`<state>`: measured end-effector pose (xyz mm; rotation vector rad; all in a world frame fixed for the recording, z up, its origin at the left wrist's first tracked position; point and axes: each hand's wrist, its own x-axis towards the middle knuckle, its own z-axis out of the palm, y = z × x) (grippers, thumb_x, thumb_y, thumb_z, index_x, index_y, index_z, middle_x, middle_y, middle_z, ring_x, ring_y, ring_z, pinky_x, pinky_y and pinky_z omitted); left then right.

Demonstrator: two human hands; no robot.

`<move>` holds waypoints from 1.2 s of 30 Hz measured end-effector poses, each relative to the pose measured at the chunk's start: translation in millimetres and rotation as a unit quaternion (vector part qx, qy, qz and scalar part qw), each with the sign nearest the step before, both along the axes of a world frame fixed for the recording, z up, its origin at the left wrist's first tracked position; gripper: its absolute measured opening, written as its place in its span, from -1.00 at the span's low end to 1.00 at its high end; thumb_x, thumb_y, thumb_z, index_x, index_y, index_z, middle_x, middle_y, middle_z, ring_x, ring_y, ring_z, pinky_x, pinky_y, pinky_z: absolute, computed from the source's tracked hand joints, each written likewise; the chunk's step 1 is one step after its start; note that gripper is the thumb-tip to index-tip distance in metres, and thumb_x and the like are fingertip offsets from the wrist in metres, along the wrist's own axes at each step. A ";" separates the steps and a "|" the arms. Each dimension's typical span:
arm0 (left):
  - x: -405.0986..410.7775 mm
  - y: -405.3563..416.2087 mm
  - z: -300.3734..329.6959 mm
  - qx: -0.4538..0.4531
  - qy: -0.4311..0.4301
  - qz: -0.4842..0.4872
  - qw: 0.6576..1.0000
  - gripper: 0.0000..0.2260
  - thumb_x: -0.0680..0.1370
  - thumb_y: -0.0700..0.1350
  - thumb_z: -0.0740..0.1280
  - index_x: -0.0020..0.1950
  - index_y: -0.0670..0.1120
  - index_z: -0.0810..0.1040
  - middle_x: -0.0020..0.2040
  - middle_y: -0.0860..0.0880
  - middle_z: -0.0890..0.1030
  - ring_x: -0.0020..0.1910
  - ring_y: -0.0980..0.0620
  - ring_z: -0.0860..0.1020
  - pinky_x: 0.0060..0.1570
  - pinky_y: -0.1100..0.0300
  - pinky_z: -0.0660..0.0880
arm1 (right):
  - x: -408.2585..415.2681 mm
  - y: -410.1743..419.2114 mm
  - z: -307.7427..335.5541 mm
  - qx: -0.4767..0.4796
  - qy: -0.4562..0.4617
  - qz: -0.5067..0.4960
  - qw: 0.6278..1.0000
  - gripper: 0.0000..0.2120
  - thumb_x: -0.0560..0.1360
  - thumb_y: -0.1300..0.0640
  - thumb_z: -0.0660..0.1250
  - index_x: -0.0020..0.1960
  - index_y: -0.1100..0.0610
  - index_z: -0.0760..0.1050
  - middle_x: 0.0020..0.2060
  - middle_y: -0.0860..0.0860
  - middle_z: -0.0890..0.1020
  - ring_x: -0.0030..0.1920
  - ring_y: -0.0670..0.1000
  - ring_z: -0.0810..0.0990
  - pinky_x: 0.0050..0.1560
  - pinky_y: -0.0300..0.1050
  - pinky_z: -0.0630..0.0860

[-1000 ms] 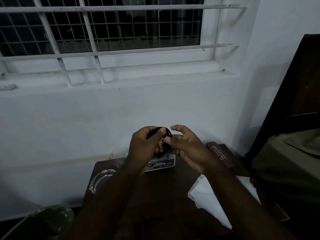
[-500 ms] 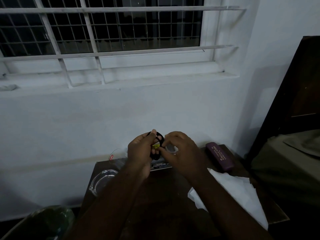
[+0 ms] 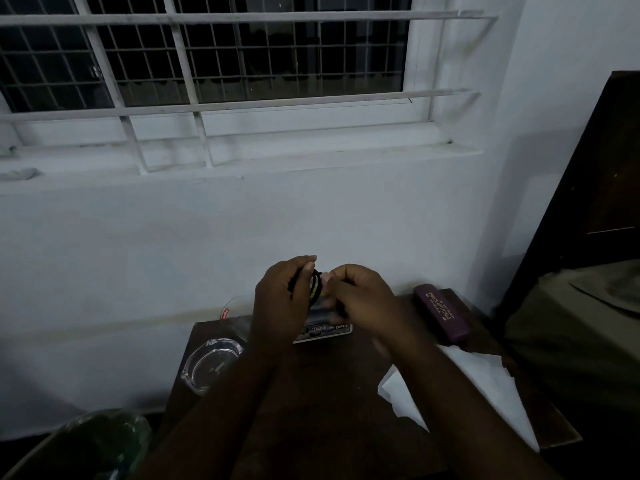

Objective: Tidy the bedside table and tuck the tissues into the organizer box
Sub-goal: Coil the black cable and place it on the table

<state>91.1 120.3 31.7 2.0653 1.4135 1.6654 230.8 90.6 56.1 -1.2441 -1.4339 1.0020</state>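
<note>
- The left hand and the right hand are both pinching a small black cord, apparently a coiled loop with a bit of yellow on it, though the dim light is making this hard to confirm.
- Both grips are clenched on that cord, held up above the back of the worktop, fingertips nearly touching each other.
- To do this step well, the person is probably needing to keep the loops gathered tight between thumb and forefinger, so nothing is springing loose before the bundle is set down.
- The tissues are lying flat on the worktop, below and to the right of the grips, under the right forearm; they are not yet tucked away.
- A small printed box is sitting directly beneath the grips; what it is holding is hidden by the hands.
- A glass ashtray is resting below and left of the grips, with a small stub inside it.
- A closed maroon glasses case is lying just right of the right hand.
- A bin lined with a bag is standing far below left, beside the worktop.
</note>
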 end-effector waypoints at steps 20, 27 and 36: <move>6.7 -4.1 4.0 -0.292 -0.368 -0.254 0.846 -0.90 0.62 -0.27 0.24 0.13 -0.21 0.44 -0.17 -0.09 0.66 -0.59 0.15 0.30 -0.52 0.20 0.38 | 15.1 22.2 -18.2 -0.052 0.134 0.021 0.989 -0.82 0.56 0.20 0.30 0.02 0.27 0.64 -0.02 0.30 0.68 0.00 0.30 0.67 0.11 0.18 0.59; 3.6 -4.9 -2.2 -0.215 -0.233 -0.107 0.942 -0.93 0.56 -0.11 0.37 0.03 0.02 0.56 -0.07 0.06 0.62 -0.29 0.23 0.61 -0.44 0.37 0.48 | 21.6 19.6 -20.7 -0.127 0.183 0.176 0.959 -0.63 0.48 0.04 0.42 0.16 0.28 0.56 0.00 0.25 0.68 0.04 0.18 0.68 0.00 -0.01 0.61; 3.2 -7.3 -1.3 -0.185 -0.168 -0.135 0.959 -0.86 0.60 -0.15 0.31 0.06 0.02 0.65 -0.15 0.12 0.67 -0.37 0.24 0.61 -0.44 0.39 0.50 | 27.7 21.5 -23.5 -0.172 0.212 0.192 0.943 -0.64 0.57 0.15 0.31 0.32 0.26 0.45 0.04 0.21 0.66 0.11 0.20 0.65 0.10 0.11 0.56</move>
